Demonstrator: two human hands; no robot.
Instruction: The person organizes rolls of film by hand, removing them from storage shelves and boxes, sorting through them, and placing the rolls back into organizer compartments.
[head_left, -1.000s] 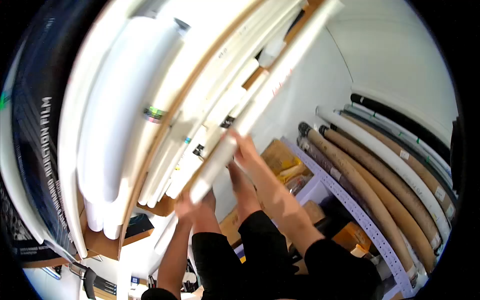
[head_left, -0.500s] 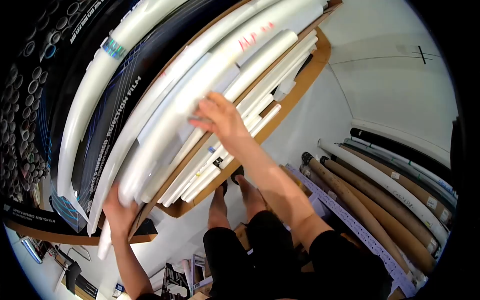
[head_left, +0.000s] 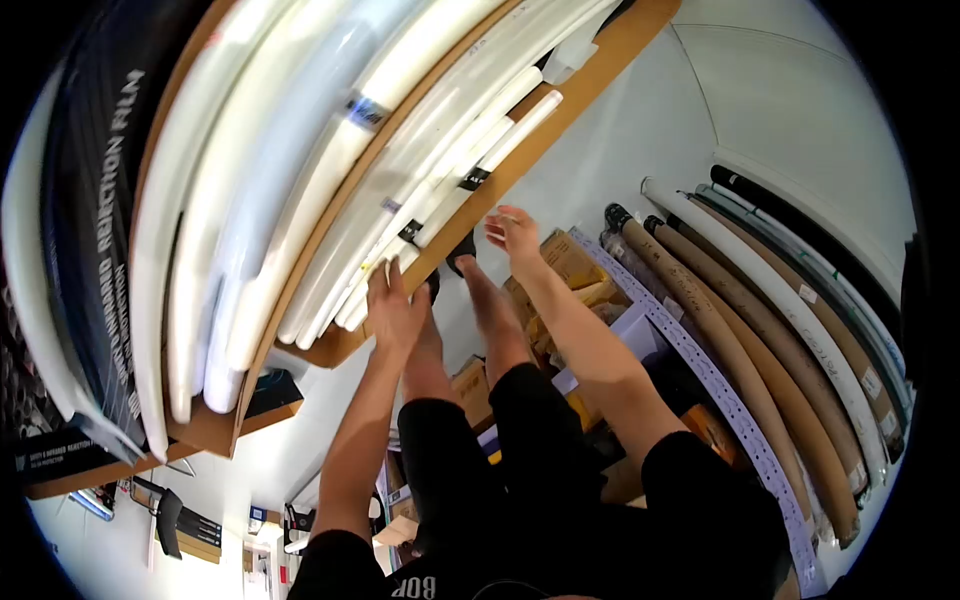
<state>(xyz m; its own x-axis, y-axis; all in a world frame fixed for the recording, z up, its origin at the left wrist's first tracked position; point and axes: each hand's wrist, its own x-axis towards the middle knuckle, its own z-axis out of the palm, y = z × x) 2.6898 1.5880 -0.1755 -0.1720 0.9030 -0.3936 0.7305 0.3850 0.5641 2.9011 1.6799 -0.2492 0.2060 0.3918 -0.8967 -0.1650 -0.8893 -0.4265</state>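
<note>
My left hand (head_left: 394,305) is at the front edge of a long cardboard box (head_left: 590,90), fingers stretched out over the lower ends of several slim white rolls (head_left: 440,185). Whether its fingertips touch a roll, I cannot tell. To the right, my right hand (head_left: 515,236) hangs free above the floor, fingers apart and holding nothing. Thicker white rolls (head_left: 205,230) and a pale blue roll (head_left: 285,150) lie side by side in the neighbouring box compartment. One white roll there carries a blue label (head_left: 366,110).
A black box lettered "REJECTION FILM" (head_left: 115,230) stands at the left. On my right, brown and white rolls (head_left: 740,330) lie by a purple perforated metal beam (head_left: 690,360). Cardboard boxes (head_left: 570,262) stand beside my legs on the pale floor.
Both hands have come off the large white roll with red writing and moved rightward. The left is now by the slim rolls, the right over the floor. The view has shifted.
</note>
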